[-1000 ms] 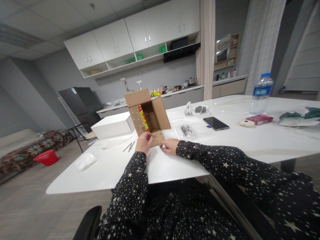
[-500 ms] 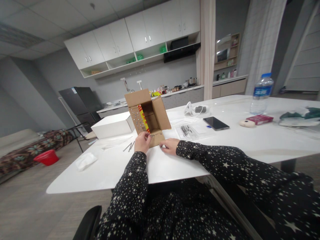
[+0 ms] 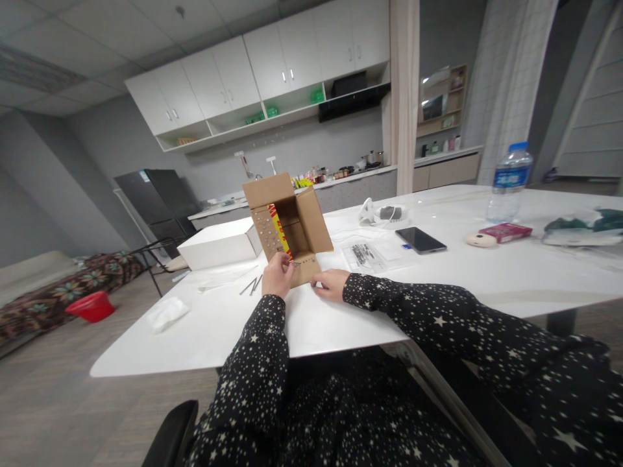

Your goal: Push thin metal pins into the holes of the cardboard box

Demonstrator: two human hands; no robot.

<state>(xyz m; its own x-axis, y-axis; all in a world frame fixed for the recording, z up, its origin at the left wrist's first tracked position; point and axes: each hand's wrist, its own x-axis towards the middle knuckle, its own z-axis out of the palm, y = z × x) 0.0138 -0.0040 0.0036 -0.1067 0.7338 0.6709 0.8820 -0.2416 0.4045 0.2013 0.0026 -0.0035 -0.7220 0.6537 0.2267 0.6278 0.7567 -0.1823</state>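
Observation:
An open cardboard box [image 3: 318,220] stands on the white table, its opening facing me and its flaps spread. Small round shiny dots [image 3: 267,228] cover the left flap, beside a red and yellow printed strip [image 3: 280,232]. My left hand [image 3: 277,275] is at the lower end of that flap, thumb and fingers pinched together; whatever is between them is too small to make out. At the front flap's right corner, my right hand [image 3: 331,285] has its curled fingers on the cardboard edge. Thin dark nail-like pieces [image 3: 252,285] lie left of my left hand.
Left of the box are a white box [image 3: 221,243] and a crumpled tissue [image 3: 167,314]. To the right lie a clear plastic bag [image 3: 367,256], a phone [image 3: 421,240], a white cabled device [image 3: 389,214], a pink box [image 3: 506,232] and a water bottle [image 3: 510,185].
The fingers of my left hand have shifted up slightly against the left flap. My right hand and the box stay where they were.

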